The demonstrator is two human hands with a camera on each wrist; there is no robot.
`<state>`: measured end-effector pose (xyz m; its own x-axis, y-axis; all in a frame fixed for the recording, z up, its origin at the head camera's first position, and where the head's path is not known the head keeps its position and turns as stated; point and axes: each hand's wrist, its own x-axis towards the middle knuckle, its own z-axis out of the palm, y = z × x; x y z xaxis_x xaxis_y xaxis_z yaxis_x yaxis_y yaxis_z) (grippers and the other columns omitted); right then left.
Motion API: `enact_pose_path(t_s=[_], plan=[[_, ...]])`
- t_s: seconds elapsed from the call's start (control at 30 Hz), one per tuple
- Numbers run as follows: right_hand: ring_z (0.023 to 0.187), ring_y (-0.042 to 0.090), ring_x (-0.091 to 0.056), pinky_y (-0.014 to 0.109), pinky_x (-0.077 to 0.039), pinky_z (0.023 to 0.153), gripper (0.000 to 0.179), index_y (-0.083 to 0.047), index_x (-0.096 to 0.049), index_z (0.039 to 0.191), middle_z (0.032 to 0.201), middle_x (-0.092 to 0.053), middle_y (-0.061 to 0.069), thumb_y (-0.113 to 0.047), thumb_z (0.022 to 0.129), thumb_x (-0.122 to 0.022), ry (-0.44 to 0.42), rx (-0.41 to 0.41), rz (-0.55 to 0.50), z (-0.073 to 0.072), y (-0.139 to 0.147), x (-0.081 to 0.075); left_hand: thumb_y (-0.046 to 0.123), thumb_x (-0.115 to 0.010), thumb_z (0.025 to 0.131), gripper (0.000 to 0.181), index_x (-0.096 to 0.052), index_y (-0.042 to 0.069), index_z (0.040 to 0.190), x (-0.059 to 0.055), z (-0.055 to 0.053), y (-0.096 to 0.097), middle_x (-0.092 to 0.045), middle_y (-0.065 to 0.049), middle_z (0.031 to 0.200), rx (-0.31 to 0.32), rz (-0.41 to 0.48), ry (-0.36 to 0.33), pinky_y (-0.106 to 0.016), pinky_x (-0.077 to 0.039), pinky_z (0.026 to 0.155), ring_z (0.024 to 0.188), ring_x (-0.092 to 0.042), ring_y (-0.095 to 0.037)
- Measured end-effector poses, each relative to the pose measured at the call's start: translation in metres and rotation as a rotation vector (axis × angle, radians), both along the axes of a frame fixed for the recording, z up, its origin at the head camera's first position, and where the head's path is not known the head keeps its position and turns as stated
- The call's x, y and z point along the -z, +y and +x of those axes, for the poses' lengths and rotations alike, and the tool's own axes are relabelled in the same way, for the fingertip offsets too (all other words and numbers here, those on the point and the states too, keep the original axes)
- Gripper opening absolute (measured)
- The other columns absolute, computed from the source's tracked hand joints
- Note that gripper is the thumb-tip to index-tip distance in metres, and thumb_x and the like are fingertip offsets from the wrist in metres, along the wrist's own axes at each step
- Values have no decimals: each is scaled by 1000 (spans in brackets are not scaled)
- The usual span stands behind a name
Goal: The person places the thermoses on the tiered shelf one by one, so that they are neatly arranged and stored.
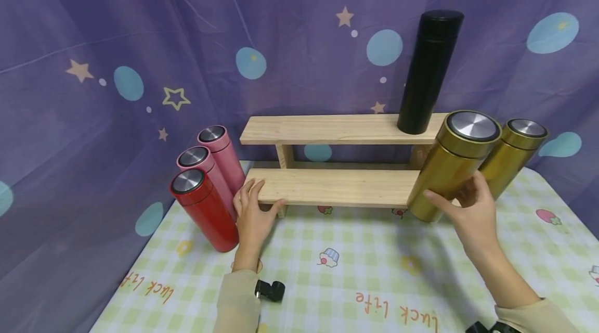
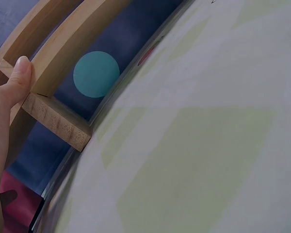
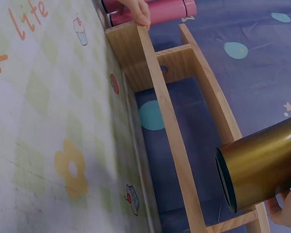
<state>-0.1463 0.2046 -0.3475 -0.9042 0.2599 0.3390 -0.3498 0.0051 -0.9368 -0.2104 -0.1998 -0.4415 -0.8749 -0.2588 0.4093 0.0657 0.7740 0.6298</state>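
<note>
My right hand (image 1: 474, 218) grips a gold thermos bottle (image 1: 449, 177) with a silver lid top, thumb on the near side. Its base hangs in the air at the front of the lower shelf's right end; the right wrist view shows the gold body (image 3: 262, 165) tilted. On the left, my left hand (image 1: 255, 213) holds the left end of the two-tier wooden shelf (image 1: 332, 187). In the left wrist view the thumb (image 2: 20, 77) lies against the board's edge. Toward the right of the upper tier stands a black thermos bottle (image 1: 430, 73).
Left of the shelf stand a red thermos bottle (image 1: 210, 213) and two pink thermos bottles (image 1: 226, 156). A second gold thermos bottle (image 1: 515, 156) stands behind the held one. A checked cloth (image 1: 327, 286) covers the table; a purple curtain (image 1: 299, 10) hangs behind.
</note>
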Motion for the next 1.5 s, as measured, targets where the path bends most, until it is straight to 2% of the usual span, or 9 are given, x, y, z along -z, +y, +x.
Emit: enact_pose_path(t_s=[0.2,0.5,0.73,0.97,1.33,1.5], plan=[[113,9,-53,13,-39,91,69,-19,-49,139,125,-56,-6,4,80,-78,-9,6,116,-8,-8,1,58,-78,77,79,-51,24,142,-1,0,0,-30,4,154,-1,7,-4,-68,-42,89,143,-18,-23],[112,8,-54,14,-40,91,71,-20,-48,141,123,-57,-6,-2,80,-80,-25,22,191,-16,-18,-2,59,-78,76,78,-52,24,142,-2,1,1,-32,3,154,1,4,8,-67,-43,86,142,-20,-24],[114,9,-54,15,-40,93,70,-20,-46,142,127,-57,-2,-6,82,-80,-13,-11,186,-24,-22,-6,57,-79,76,78,-52,23,141,-3,0,1,-33,2,153,-6,4,22,-67,-43,86,143,-20,-24],[114,10,-54,17,-41,93,71,-20,-46,141,126,-57,-3,-4,81,-80,-7,-27,162,-31,-27,-10,58,-78,76,79,-51,24,142,-2,0,2,-32,3,154,-4,11,0,-68,-42,88,143,-18,-22],[115,10,-53,24,-41,95,74,-19,-45,143,127,-56,-2,-7,80,-82,4,-20,194,-43,-34,-20,56,-80,76,79,-52,23,142,-2,1,3,-33,1,153,-9,5,16,-68,-43,87,142,-19,-25],[110,12,-55,24,-41,90,70,-20,-47,140,124,-58,0,-12,81,-83,12,-9,206,-48,-38,-24,56,-79,76,79,-52,23,142,-3,1,3,-33,1,154,-5,8,8,-67,-42,89,142,-19,-24]])
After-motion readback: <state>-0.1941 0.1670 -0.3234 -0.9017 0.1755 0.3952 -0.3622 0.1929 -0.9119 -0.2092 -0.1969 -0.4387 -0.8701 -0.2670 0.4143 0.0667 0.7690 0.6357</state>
